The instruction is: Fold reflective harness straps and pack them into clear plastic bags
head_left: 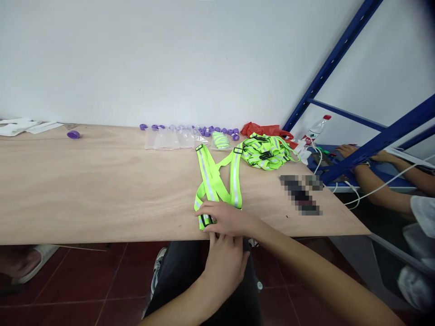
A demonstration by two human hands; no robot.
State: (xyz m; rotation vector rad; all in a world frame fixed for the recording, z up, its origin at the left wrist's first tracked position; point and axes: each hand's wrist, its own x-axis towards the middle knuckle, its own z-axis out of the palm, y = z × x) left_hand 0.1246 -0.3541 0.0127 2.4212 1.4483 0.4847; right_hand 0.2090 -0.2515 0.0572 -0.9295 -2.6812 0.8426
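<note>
A neon-yellow reflective strap harness (205,174) with silver stripes and black buckles lies spread on the wooden table, its lower end at the front edge. My right hand (226,218) rests over that lower end, fingers bent beside a black buckle (206,220). Just below it, at the table edge, my left hand (224,260) reaches up to the harness's bottom; its fingertips are partly hidden under my right hand. Behind and to the right sits a heap of similar straps (267,153). A folded strap in a clear bag (220,140) lies behind the harness.
Clear plastic bags (170,138) and several purple rings (207,131) line the wall side. A red bag (263,130), a bottle (316,130) and a blue metal frame (356,167) stand right. Another person's arms (384,190) rest beyond the frame. White strips (20,127) lie far left.
</note>
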